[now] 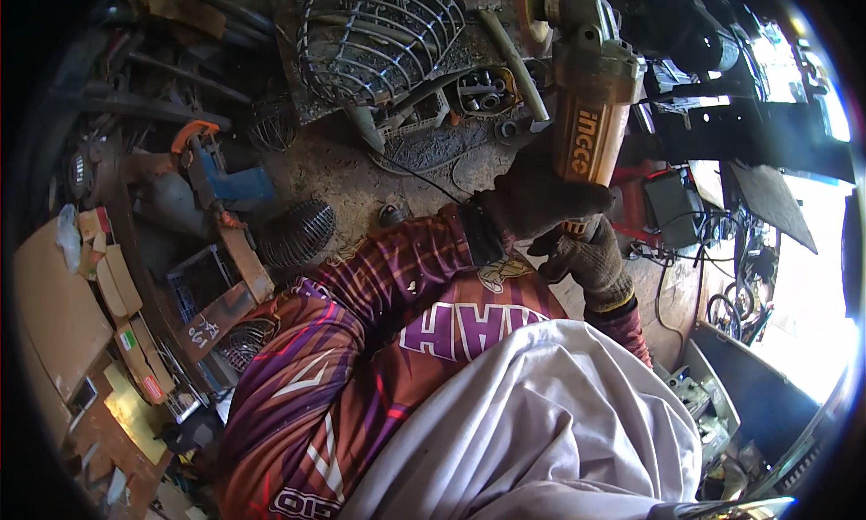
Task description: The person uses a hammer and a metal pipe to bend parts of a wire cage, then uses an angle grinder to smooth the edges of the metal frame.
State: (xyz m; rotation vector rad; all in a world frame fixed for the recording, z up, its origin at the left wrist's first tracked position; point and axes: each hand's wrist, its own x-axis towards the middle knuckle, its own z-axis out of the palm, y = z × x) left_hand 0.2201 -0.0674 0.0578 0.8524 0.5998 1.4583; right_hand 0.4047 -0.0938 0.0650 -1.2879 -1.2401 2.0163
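An orange and black angle grinder [591, 132] is held upright in front of me, its head and disc [534, 15] toward the top of the view. My left hand [541, 195], in a dark glove, is wrapped round the lower part of its body. Just below, my right hand [588, 257], in a brown knit glove, is closed at the grinder's rear end; its fingers are partly hidden. To the left of the disc, a rounded metal wire cage [383, 46] lies on a dark, grimy work surface. A hammer [512, 60] lies between the cage and the grinder.
A container of metal rings and nuts [487, 92] sits below the hammer. A dark coiled wire cage [298, 233] is on the floor, near a blue and orange metal tool [221, 173]. Cardboard [63, 312] lies far left. Cables [667, 294] trail at right.
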